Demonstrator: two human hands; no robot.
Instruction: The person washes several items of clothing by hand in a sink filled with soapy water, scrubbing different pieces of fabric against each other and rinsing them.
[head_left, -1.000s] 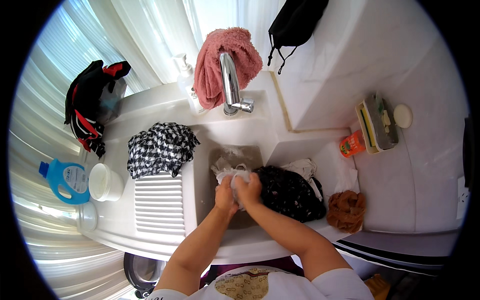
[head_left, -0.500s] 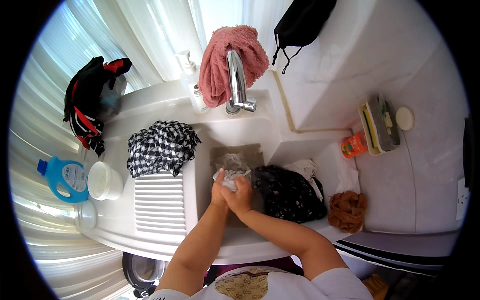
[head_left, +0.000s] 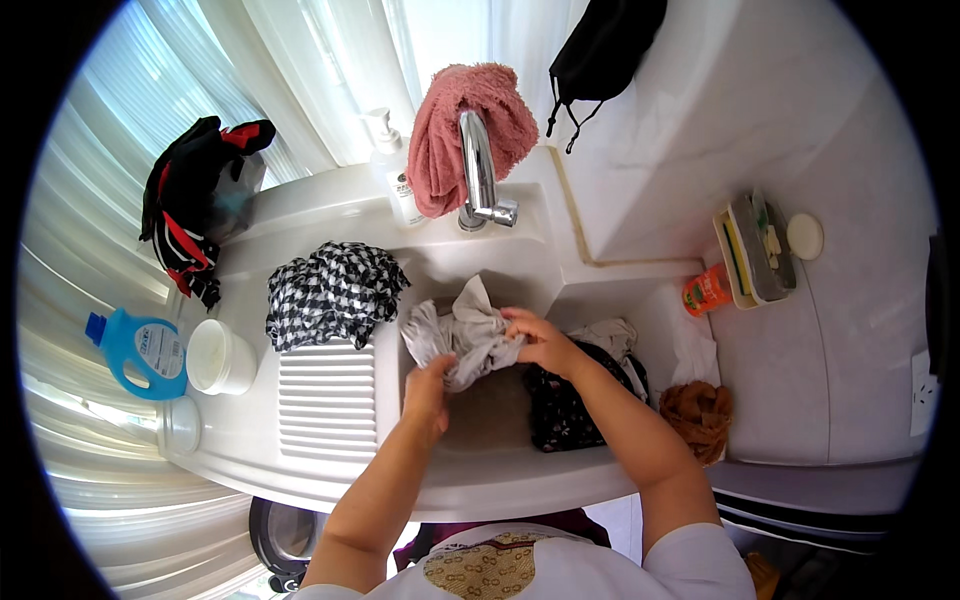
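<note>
A white moulded laundry sink point(head_left: 500, 480) fills the space below me, set against a white wall with pale curtains to my left; its ribbed washboard point(head_left: 327, 398) slopes beside the basin. My left hand point(head_left: 430, 385) is clenched on the lower end of a wet, crumpled pale grey cloth point(head_left: 462, 335); my right hand point(head_left: 541, 340) grips the same cloth from its right side, fingers curled into the folds; the cloth is bunched between both hands, held above the basin's left part, just beside the washboard's upper edge. To the right of my right forearm a dark patterned garment point(head_left: 565, 405) lies in the basin, with a light grey piece point(head_left: 605, 335) touching its upper edge. A black-and-white checked cloth point(head_left: 335, 290) is heaped at the head of the washboard; a chrome tap point(head_left: 480, 170) rises behind the basin with a pink towel point(head_left: 455, 125) draped over it, and a white pump bottle point(head_left: 395, 175) stands just left of it. On the left ledge sit a blue detergent jug point(head_left: 140, 350) and a white round tub point(head_left: 220, 357), close together; a brown scrubbing pad point(head_left: 700, 415) rests on the right rim; an orange small container point(head_left: 708, 290) stands further back, near a tray of sponges point(head_left: 755, 250).
</note>
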